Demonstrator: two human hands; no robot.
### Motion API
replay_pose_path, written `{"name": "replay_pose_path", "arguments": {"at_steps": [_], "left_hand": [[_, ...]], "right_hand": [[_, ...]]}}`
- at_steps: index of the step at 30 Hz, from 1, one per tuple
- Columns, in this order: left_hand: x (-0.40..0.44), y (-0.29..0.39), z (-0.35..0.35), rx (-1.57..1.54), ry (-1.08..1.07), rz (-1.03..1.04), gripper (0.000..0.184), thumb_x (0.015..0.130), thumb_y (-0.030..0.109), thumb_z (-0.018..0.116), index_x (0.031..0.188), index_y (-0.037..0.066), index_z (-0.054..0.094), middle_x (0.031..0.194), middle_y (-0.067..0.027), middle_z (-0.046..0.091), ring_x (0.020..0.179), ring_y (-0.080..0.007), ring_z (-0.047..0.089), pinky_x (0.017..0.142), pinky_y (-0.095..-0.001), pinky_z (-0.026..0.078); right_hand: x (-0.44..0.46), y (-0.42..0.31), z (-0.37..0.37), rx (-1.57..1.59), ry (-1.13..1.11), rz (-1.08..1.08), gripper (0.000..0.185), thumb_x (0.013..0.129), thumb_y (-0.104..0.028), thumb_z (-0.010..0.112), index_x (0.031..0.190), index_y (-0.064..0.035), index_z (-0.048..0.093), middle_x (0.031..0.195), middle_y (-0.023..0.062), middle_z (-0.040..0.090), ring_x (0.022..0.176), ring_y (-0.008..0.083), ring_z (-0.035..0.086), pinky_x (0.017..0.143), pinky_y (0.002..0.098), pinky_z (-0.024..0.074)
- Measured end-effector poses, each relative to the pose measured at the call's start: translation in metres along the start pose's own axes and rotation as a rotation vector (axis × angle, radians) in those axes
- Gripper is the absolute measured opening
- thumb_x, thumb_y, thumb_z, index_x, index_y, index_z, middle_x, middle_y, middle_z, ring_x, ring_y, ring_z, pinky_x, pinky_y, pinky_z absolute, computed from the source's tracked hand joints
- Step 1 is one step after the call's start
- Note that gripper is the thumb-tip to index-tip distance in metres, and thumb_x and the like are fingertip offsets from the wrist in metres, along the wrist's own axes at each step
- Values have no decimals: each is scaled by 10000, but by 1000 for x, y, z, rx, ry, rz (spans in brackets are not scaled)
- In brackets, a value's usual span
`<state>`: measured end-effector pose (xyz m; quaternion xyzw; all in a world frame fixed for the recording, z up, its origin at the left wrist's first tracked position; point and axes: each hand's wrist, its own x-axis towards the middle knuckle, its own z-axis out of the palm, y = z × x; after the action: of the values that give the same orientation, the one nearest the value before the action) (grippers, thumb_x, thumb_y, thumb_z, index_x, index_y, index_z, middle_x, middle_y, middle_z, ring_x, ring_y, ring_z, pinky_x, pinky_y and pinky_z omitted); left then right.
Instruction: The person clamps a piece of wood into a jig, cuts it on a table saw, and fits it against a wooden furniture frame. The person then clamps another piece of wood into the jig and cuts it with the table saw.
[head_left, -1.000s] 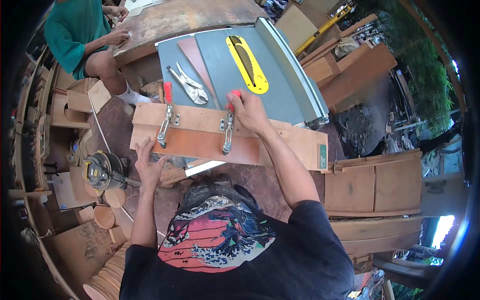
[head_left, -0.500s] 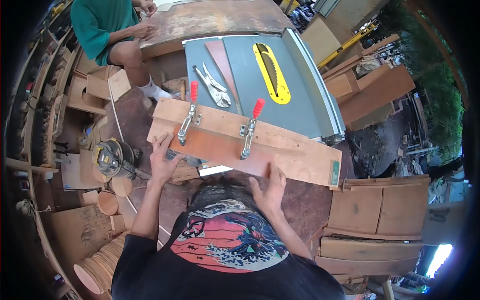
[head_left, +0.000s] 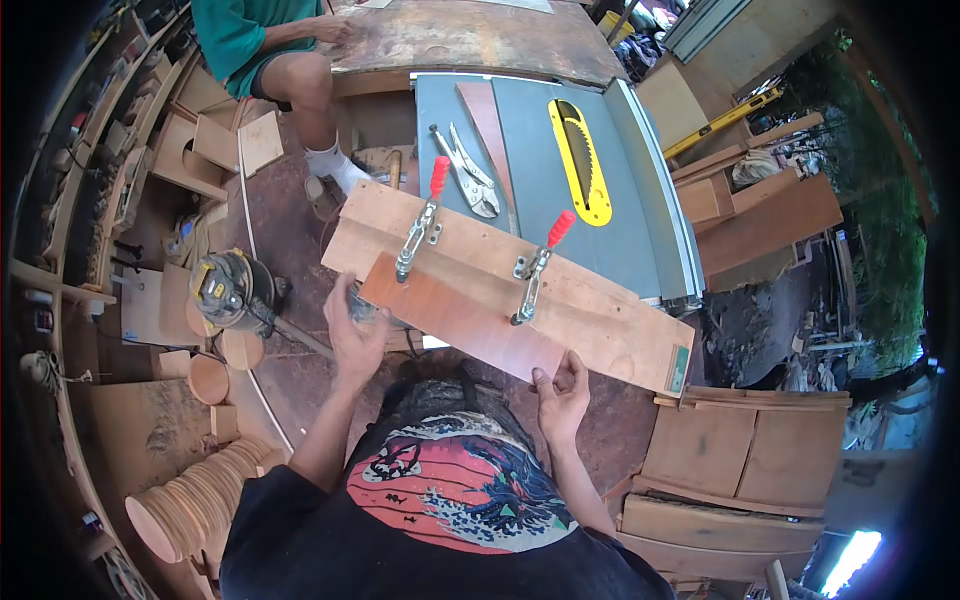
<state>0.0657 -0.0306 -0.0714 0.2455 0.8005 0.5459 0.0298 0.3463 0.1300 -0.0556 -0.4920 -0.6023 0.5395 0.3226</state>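
A reddish wooden strip [head_left: 470, 327] lies along the near edge of a longer plywood board [head_left: 600, 320]. Two toggle clamps with red handles are mounted on this board; the left clamp [head_left: 418, 235] and the right clamp [head_left: 535, 280] reach toward the strip. My right hand [head_left: 562, 395] pinches the strip's right end between thumb and fingers. At the strip's left end is my left hand [head_left: 355, 335], its thumb and fingers spread apart near the corner. Behind the board, locking pliers [head_left: 468, 180] lie on the table saw [head_left: 530, 150].
The saw blade [head_left: 580, 160] shows in its yellow insert, beside a metal fence [head_left: 655, 190]. A seated person in a green shirt [head_left: 235, 50] is at the back left. A shop vacuum [head_left: 230, 290] stands on the left, with stacked wooden discs [head_left: 190, 510] below; wooden panels [head_left: 745, 445] sit right.
My left hand has slid back off the board's top to the strip's corner. My right hand has come lower on the strip's end. The board appears more tilted, and the view has shifted.
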Motion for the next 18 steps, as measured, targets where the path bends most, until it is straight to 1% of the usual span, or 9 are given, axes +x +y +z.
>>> {"name": "replay_pose_path", "arguments": {"at_steps": [2, 3, 5, 6, 8, 11, 14, 17, 18], "left_hand": [[-10, -12, 18, -356, 161, -274, 737, 893, 90, 731, 1495, -33, 324, 1221, -205, 603, 1234, -271, 546, 968, -429, 508], [-11, -5, 20, -459, 98, -327, 712, 913, 80, 712, 1493, -36, 316, 1195, -195, 613, 1169, -245, 580, 921, -396, 533], [-10, 13, 21, -665, -18, -430, 663, 954, 59, 675, 1490, -42, 299, 1142, -174, 631, 1039, -191, 647, 827, -330, 584], [-9, 16, 25, -688, 29, -459, 654, 955, 54, 672, 1486, -47, 303, 1122, -168, 641, 991, -188, 661, 802, -320, 592], [-5, 19, 33, -736, 116, -512, 635, 958, 43, 664, 1477, -56, 313, 1082, -155, 661, 893, -184, 689, 751, -299, 609], [-2, 17, 35, -750, 112, -564, 632, 948, 64, 690, 1458, -77, 344, 1066, -161, 676, 897, -189, 697, 732, -301, 614], [-1, 13, 37, -728, 127, -571, 515, 956, 70, 681, 1383, -98, 447, 1044, -156, 698, 867, -180, 706, 688, -288, 607], [1, 13, 36, -592, 38, -417, 446, 944, 101, 695, 1290, -123, 525, 982, -171, 720, 800, -195, 720, 657, -306, 583], [4, 19, 32, -428, 0, -375, 431, 938, 116, 700, 1258, -125, 538, 964, -179, 721, 780, -213, 721, 654, -323, 575]], "right_hand": [[1, -9, 1, 7, 9, 74, 597, 857, 13, 742, 1383, 52, 462, 1280, 160, 538, 1120, 245, 624, 910, 357, 560], [2, -11, 2, 7, 10, 111, 603, 851, 9, 748, 1381, 51, 465, 1277, 160, 540, 1127, 243, 619, 907, 357, 564], [4, 6, -4, -159, -3, 23, 646, 827, 4, 764, 1390, 46, 451, 1301, 154, 507, 1138, 245, 606, 904, 356, 572], [3, 5, -3, -241, -11, -22, 667, 816, 1, 772, 1395, 43, 443, 1314, 151, 491, 1144, 246, 600, 903, 356, 576], [-7, -4, -2, -204, -43, -67, 710, 790, 2, 788, 1402, 40, 429, 1340, 144, 446, 1139, 245, 592, 887, 354, 581], [-15, -9, 3, -242, -51, -114, 743, 768, 11, 799, 1404, 37, 416, 1367, 133, 393, 1119, 234, 586, 865, 339, 581], [-16, -11, 6, -264, -40, -115, 749, 758, 23, 802, 1399, 36, 415, 1365, 128, 390, 1106, 221, 580, 843, 327, 580], [-16, -6, 4, -281, -24, -133, 743, 756, 28, 801, 1393, 35, 419, 1353, 126, 403, 1113, 215, 572, 828, 321, 582], [-16, -1, 3, -291, -22, -143, 740, 757, 28, 800, 1391, 35, 420, 1349, 125, 407, 1118, 214, 569, 824, 319, 583]]}}
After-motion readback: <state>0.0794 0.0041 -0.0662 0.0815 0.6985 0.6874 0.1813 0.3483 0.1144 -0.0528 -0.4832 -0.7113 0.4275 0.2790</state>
